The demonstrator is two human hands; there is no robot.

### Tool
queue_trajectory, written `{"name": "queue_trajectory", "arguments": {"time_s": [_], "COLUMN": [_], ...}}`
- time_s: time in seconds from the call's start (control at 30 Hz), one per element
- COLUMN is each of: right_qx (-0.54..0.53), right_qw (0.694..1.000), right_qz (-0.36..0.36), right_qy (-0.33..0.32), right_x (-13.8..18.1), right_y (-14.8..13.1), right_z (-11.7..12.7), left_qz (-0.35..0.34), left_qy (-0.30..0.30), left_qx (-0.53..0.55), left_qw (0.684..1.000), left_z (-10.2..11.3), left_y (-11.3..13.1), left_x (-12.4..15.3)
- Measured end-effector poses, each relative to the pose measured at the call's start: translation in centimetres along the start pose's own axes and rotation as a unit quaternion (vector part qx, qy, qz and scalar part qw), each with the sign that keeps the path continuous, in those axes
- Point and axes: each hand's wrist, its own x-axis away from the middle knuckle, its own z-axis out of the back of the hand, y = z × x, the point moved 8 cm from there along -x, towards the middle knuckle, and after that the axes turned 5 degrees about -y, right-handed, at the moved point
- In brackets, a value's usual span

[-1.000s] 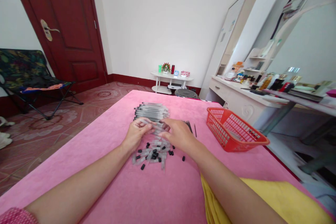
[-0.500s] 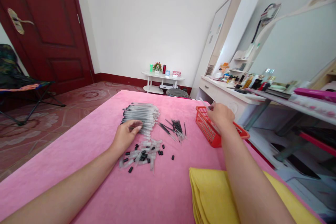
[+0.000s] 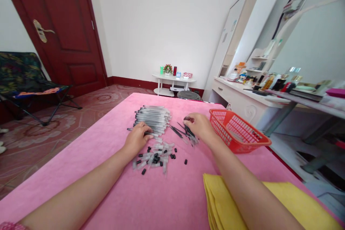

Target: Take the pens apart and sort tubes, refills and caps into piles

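I can read no text, label, brand or number anywhere in view. The pens (image 3: 153, 116) show no print that I can make out, and the bottles (image 3: 272, 83) on the dresser (image 3: 242, 97) are too small and blurred for lettering.

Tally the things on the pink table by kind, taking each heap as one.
Stack of pen barrels: 1
Bunch of black refills: 1
Heap of caps and small parts: 1
Red basket: 1
Yellow layered stack: 1
Total: 5
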Motion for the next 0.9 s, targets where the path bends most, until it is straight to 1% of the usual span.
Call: {"name": "queue_trajectory", "arguments": {"time_s": [0.07,0.13,0.23,0.3,0.4,0.47,0.5,0.53,0.6,0.67,0.73,0.9], "right_qx": [-0.030,-0.066,-0.142,-0.173,-0.183,-0.212,-0.243,-0.282,-0.360,-0.402,-0.403,-0.348], "right_qw": [0.999,0.995,0.985,0.979,0.977,0.972,0.965,0.954,0.921,0.895,0.891,0.905], "right_qz": [0.035,0.066,0.094,0.096,0.096,0.083,0.067,0.045,-0.001,-0.028,-0.016,0.091], "right_qy": [-0.022,-0.026,-0.038,-0.051,-0.051,-0.056,-0.070,-0.092,-0.150,-0.192,-0.208,-0.227], "right_x": [0.4,0.8,1.5,1.6,1.6,1.4,1.2,1.1,1.2,1.4,1.6,1.9], "right_y": [-1.9,-3.5,-5.1,-5.6,-5.5,-4.9,-4.5,-4.0,-3.4,-3.2,-3.5,-5.0], "right_z": [-2.4,-4.1,-5.8,-6.5,-6.8,-7.1,-7.4,-8.0,-9.3,-10.3,-10.6,-10.2], "left_qz": [-0.003,-0.017,-0.065,-0.103,-0.135,-0.130,-0.123,-0.117,-0.115,-0.126,-0.148,-0.202], "left_qy": [0.006,0.032,0.069,0.071,0.063,0.064,0.064,0.064,0.060,0.054,0.047,0.016], "left_qx": [-0.009,-0.008,-0.004,-0.002,0.000,-0.015,-0.027,-0.038,-0.055,-0.070,-0.096,-0.156], "left_qw": [1.000,0.999,0.996,0.992,0.989,0.989,0.990,0.990,0.990,0.988,0.983,0.967], "left_z": [0.3,0.9,1.6,1.5,1.2,1.2,1.3,1.3,1.4,1.4,1.5,1.1], "left_y": [0.3,1.0,2.7,3.8,4.7,4.7,4.7,4.6,4.6,5.0,5.7,7.3], "left_x": [0.1,0.2,0.5,0.6,0.7,0.6,0.6,0.5,0.5,0.7,0.9,1.4]}}
